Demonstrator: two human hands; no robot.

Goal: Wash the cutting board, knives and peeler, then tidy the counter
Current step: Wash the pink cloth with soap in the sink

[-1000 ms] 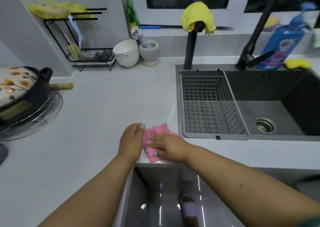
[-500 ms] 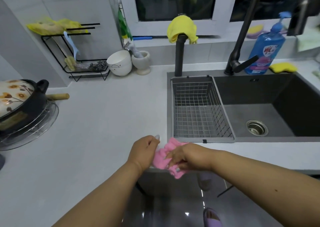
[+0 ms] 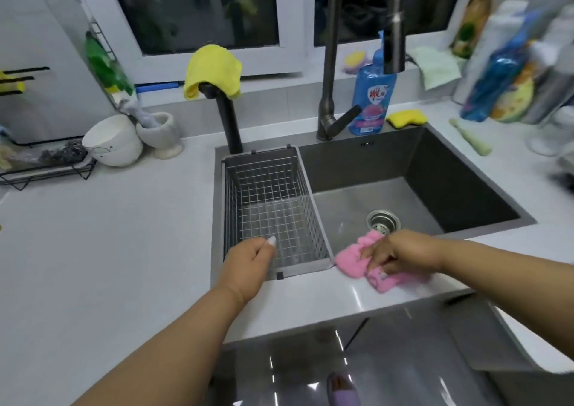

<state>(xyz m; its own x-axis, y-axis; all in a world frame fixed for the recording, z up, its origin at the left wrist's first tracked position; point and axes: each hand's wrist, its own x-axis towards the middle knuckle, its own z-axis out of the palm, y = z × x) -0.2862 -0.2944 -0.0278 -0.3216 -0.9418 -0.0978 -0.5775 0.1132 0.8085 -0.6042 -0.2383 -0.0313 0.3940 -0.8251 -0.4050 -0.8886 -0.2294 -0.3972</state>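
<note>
My right hand (image 3: 400, 250) presses a crumpled pink cloth (image 3: 354, 261) onto the front rim of the dark sink (image 3: 459, 194), just right of the wire basket (image 3: 270, 210). My left hand (image 3: 248, 263) hovers over the basket's front left corner, fingers loosely curled with nothing in them. The white counter (image 3: 108, 250) stretches to the left. No cutting board, knife or peeler shows.
A tall faucet (image 3: 332, 64) rises behind the sink, beside a blue soap bottle (image 3: 372, 95) and yellow sponge (image 3: 407, 118). A yellow cloth (image 3: 214, 70) hangs on a black post. White bowl (image 3: 113, 141) and mortar (image 3: 161, 135) stand back left; packages crowd the right.
Both hands have moved right from the counter corner. My right hand slid the pink cloth along the sink's front rim, and my left hand let go of it.
</note>
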